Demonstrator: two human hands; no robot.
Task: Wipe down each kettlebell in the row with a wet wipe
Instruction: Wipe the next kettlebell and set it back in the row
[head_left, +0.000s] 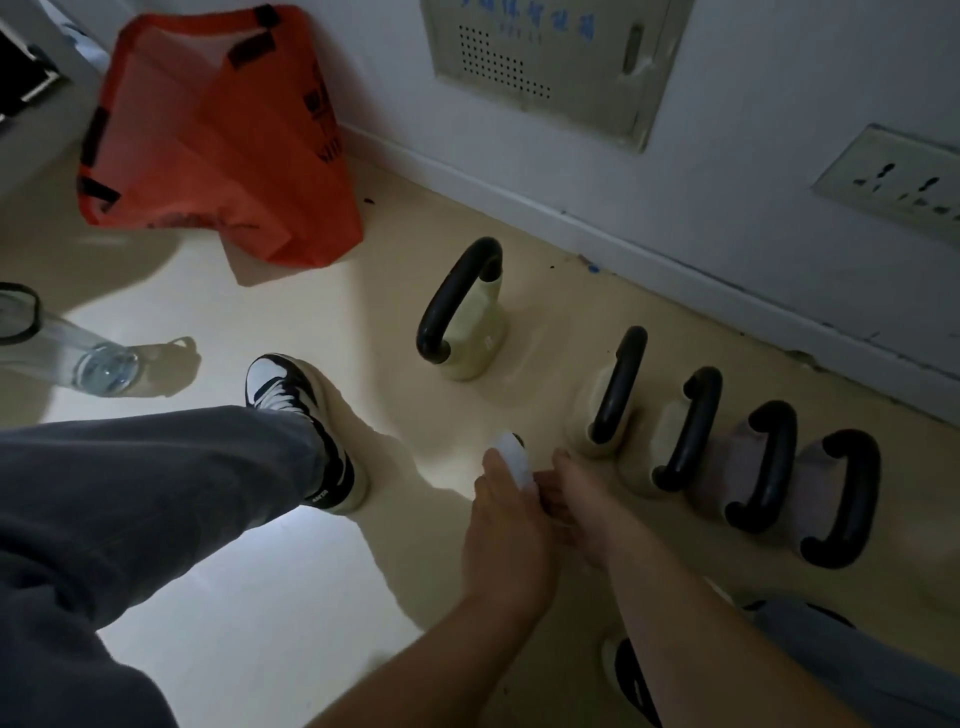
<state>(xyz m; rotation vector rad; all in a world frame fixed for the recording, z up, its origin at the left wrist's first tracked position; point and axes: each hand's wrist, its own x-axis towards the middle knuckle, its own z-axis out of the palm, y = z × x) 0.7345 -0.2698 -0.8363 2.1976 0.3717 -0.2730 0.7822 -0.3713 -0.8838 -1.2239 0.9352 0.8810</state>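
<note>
- We note the floor (291, 587), pale and glossy, carrying everything in view; a bright patch of light lies across its near part.
- An orange bag (218, 140) leans at the wall (753, 156), top left.
- The person's left leg (130, 499), in grey trousers, crosses the lower left and ends in a black-and-white shoe (306, 426) planted flat.
- Five kettlebells stand along the wall: the far kettlebell (467, 317) sits apart, then a tight row of four (722, 447) with black handles and pale or grey bodies. None is touched by a hand.
- Both forearms reach in from the bottom edge and meet low over the floor, just left of the row.
- The left hand (506, 525) has its fingers curled round a white wipe (511, 460), which sticks up above the knuckles.
- The right hand (576, 499) meets the left at the wipe's lower end; its fingers are overlapped and dim, so we cannot tell its grip.
- A clear bottle (78, 353) lies at the left edge, partly cut off.
- A small dark shape behind the wipe is unidentifiable.
</note>
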